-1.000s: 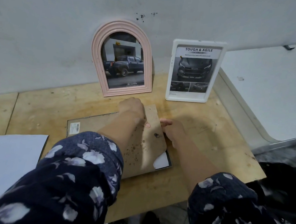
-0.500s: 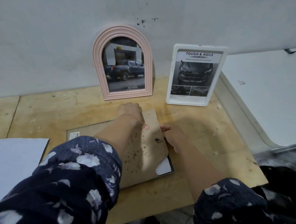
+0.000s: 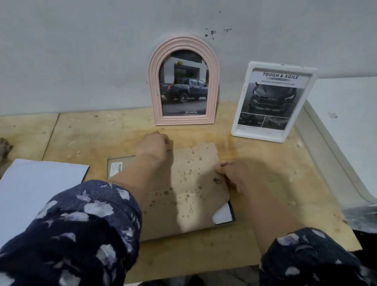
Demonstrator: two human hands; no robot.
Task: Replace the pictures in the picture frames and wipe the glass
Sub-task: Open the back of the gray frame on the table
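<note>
Lying face-down between both hands, backing board (image 3: pixel 187 186), left hand (image 3: pixel 153 146) grip pinching far edge, right hand (image 3: pixel 231 174) pinching right edge

A dark thin frame (image 3: pixel 231 213) lies face down on the wooden table, its stained brown backing board (image 3: pixel 194 187) skewed, baring a white corner. A pink arched frame (image 3: pixel 183 81) and white rectangular frame (image 3: pixel 272 102), both showing trucks, lean against the wall.
</note>
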